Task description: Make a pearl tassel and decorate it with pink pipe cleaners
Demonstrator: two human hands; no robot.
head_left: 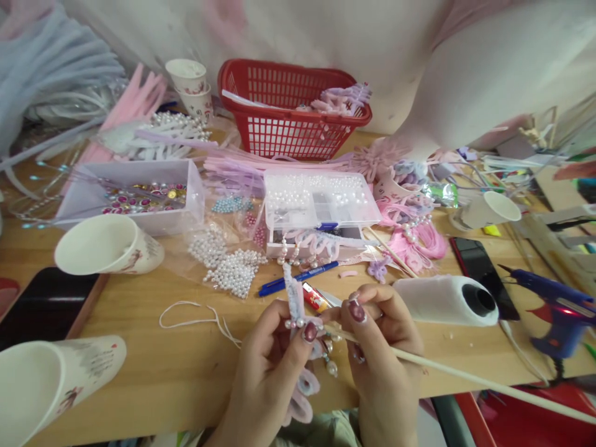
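My left hand (270, 360) is closed on a pale fuzzy pipe-cleaner piece (294, 297) strung with small pearls, its looped end hanging below my fingers. My right hand (379, 347) pinches the end of a long thin wooden stick (465, 374), whose tip meets the pipe-cleaner piece between my two thumbs. The stick runs off to the lower right past the table edge. Both hands are over the near edge of the wooden table (177, 366).
A white thread spool (442, 301), blue glue gun (556, 307), blue pen (298, 278), loose pearls (228, 267), clear bead box (321, 202), red basket (293, 108), several paper cups (105, 245) and two phones (479, 267) crowd the table. A loose white string (195, 313) lies left of my hands.
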